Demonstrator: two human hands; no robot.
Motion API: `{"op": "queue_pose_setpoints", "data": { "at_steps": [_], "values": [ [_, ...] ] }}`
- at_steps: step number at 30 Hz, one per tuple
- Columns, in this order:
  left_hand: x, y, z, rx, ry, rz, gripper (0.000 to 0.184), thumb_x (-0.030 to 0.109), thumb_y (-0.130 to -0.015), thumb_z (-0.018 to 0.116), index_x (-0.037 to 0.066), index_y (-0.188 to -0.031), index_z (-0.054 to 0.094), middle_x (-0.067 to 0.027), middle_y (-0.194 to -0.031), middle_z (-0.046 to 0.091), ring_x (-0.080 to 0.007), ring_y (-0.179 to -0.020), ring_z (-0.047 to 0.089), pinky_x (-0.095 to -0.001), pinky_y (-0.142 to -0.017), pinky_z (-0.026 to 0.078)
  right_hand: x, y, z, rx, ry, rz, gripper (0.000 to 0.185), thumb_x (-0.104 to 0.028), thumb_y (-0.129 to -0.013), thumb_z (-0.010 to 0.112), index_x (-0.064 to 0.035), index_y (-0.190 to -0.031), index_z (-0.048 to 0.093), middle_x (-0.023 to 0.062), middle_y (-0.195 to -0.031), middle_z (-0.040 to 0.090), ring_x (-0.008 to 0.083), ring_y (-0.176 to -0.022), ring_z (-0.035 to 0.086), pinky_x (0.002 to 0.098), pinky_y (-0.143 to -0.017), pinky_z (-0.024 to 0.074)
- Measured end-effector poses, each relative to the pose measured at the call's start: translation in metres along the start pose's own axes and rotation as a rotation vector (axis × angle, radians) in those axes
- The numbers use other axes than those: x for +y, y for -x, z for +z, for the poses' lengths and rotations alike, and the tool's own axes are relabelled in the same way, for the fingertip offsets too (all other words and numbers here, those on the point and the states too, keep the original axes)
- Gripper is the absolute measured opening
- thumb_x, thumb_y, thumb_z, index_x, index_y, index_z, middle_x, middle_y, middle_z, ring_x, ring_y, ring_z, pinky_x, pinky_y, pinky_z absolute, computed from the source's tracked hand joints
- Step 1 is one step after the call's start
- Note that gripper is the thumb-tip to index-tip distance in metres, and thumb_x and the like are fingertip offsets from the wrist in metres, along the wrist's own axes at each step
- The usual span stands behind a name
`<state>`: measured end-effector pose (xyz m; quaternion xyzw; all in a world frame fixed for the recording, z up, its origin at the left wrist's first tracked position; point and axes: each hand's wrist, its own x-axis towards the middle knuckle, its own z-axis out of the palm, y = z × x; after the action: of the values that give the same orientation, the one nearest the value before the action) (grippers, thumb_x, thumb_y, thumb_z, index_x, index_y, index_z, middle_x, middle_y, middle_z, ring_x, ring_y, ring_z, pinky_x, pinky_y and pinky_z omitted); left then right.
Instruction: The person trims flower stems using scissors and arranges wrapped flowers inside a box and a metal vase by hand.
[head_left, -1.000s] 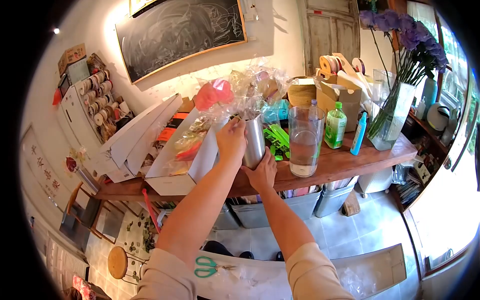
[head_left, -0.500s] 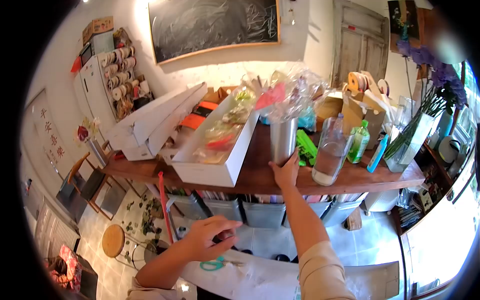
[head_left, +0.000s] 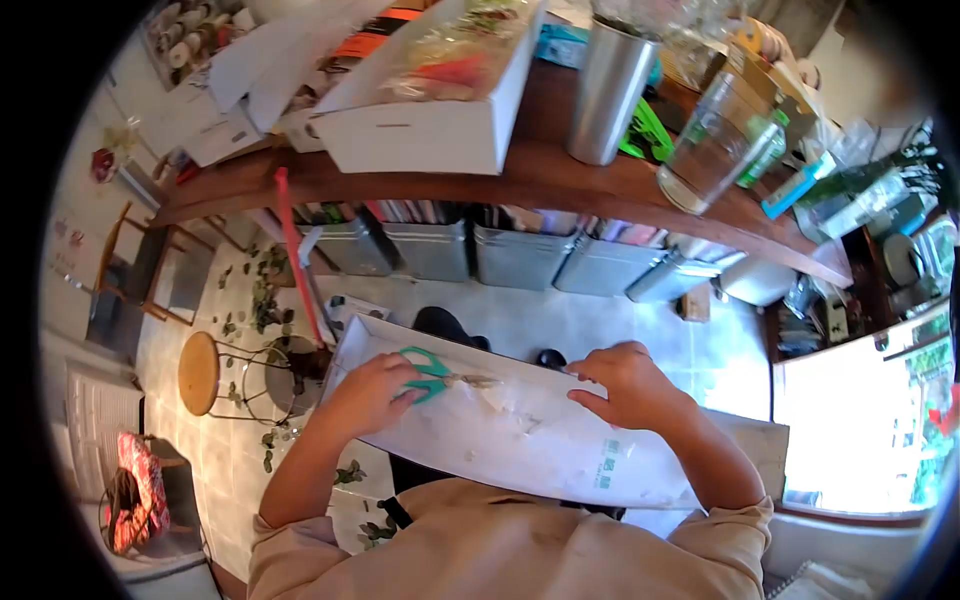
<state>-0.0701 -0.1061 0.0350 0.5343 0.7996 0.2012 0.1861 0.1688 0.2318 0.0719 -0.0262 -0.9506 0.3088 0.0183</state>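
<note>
The scissors [head_left: 432, 374], with turquoise handles, lie over a long white cardboard tray [head_left: 560, 435], blades pointing right. My left hand [head_left: 375, 396] has its thumb and fingers closed around the left side of the handle loops. Above the tray's far edge, toward its right part, my right hand [head_left: 637, 388] is open and empty, thumb and index finger apart. White scraps [head_left: 500, 398] lie in the tray near the blades. Beyond, a metal vase [head_left: 610, 95] holding plastic-wrapped contents stands on the wooden table's edge, away from both hands.
On the wooden table [head_left: 400, 187] stand a white box of wrapped flowers [head_left: 415, 135], a water-filled clear vase [head_left: 700, 160] and a green bottle [head_left: 765, 150]. Grey bins [head_left: 520, 255] line up underneath. A round stool [head_left: 198, 373] and fallen leaves are at left.
My right hand has let go of the metal vase and moved back above the tray. My left hand has come down onto the scissors' handles. The view has tilted downward.
</note>
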Motion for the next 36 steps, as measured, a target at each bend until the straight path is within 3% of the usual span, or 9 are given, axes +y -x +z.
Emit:
{"op": "queue_pose_setpoints", "data": {
  "at_steps": [10,12,15,20,24,27,29,33,36],
  "values": [
    [-0.015,-0.026,0.034,-0.131,-0.337,-0.024,0.04,0.028,-0.073,0.082,0.003,-0.102,0.069,-0.0174,-0.106,0.07,-0.0366,-0.104,0.066,-0.0449,-0.09,0.054,0.045,0.217,-0.039,0.449,0.509,0.937,0.051,-0.02,-0.089,0.081,-0.0033,-0.134,0.065,0.0204,-0.138,0.06,0.0388,-0.132,0.056,0.0484,-0.107,0.0485],
    [-0.009,-0.018,0.02,-0.156,-0.279,-0.096,0.042,0.029,-0.071,0.082,0.003,-0.102,0.07,-0.0179,-0.101,0.07,-0.0385,-0.101,0.067,-0.046,-0.088,0.054,0.064,0.307,-0.042,0.708,0.767,1.307,0.063,-0.033,-0.089,0.081,-0.0003,-0.138,0.06,0.0216,-0.144,0.054,0.0412,-0.132,0.052,0.052,-0.113,0.0433],
    [-0.011,0.004,0.004,-0.03,-0.276,-0.188,0.043,0.021,-0.068,0.083,0.003,-0.104,0.069,-0.0187,-0.101,0.071,-0.0392,-0.099,0.066,-0.048,-0.087,0.054,0.105,0.412,-0.016,0.794,0.467,1.735,0.095,-0.055,-0.088,0.079,0.0012,-0.154,0.042,0.0305,-0.156,0.044,0.0478,-0.144,0.042,0.0544,-0.119,0.0376],
    [-0.035,0.046,-0.026,0.289,-0.341,-0.097,0.057,0.015,-0.061,0.087,0.004,-0.113,0.066,-0.0154,-0.116,0.068,-0.0377,-0.112,0.062,-0.0527,-0.106,0.045,0.141,0.47,0.064,1.293,-0.563,1.646,0.086,-0.052,-0.084,0.08,-0.0102,-0.153,0.048,0.0178,-0.152,0.05,0.0379,-0.134,0.053,0.0536,-0.1,0.0531],
    [-0.014,0.071,-0.056,0.347,-0.437,-0.137,0.075,0.019,-0.059,0.091,0.004,-0.126,0.06,-0.014,-0.13,0.057,-0.0357,-0.123,0.056,-0.0596,-0.118,0.03,0.115,0.42,0.098,1.441,-1.4,1.169,0.072,-0.055,-0.09,0.073,-0.0164,-0.148,0.055,0.0117,-0.143,0.057,0.0325,-0.127,0.057,0.0548,-0.1,0.0521],
    [-0.02,0.088,-0.052,0.436,-0.368,-0.238,0.074,0.017,-0.063,0.091,0.003,-0.127,0.056,-0.0164,-0.133,0.051,-0.0361,-0.123,0.055,-0.0526,-0.111,0.04,0.063,0.354,0.093,1.267,-1.656,0.737,0.063,-0.059,-0.1,0.053,-0.0193,-0.149,0.054,0.0066,-0.146,0.059,0.0313,-0.13,0.058,0.0545,-0.101,0.0512],
    [-0.032,0.099,-0.047,0.528,-0.155,-0.316,0.071,0.014,-0.065,0.089,0.003,-0.127,0.056,-0.018,-0.135,0.049,-0.0364,-0.121,0.055,-0.0472,-0.106,0.045,0.057,0.343,0.099,1.166,-1.745,0.738,0.065,-0.059,-0.1,0.053,-0.0196,-0.151,0.052,0.0071,-0.147,0.058,0.0317,-0.132,0.057,0.0544,-0.104,0.0499],
    [-0.061,0.125,-0.024,0.592,0.259,-0.469,0.055,0.008,-0.071,0.085,-0.001,-0.118,0.06,-0.0063,-0.094,0.057,-0.0203,-0.086,0.059,-0.0352,-0.078,0.052,0.086,0.345,0.139,0.927,-1.891,0.693,0.071,-0.058,-0.101,0.051,-0.0152,-0.157,0.044,0.0124,-0.151,0.056,0.0356,-0.136,0.055,0.0592,-0.113,0.0425],
    [-0.057,0.123,-0.001,0.61,0.367,-0.434,0.048,0.003,-0.075,0.08,-0.001,-0.118,0.061,-0.0058,-0.1,0.059,-0.017,-0.089,0.058,-0.0321,-0.08,0.051,0.082,0.327,0.167,0.831,-1.915,0.755,0.075,-0.056,-0.099,0.055,-0.0095,-0.156,0.042,0.0156,-0.151,0.055,0.0375,-0.135,0.055,0.0594,-0.115,0.0408]
  ]
}}
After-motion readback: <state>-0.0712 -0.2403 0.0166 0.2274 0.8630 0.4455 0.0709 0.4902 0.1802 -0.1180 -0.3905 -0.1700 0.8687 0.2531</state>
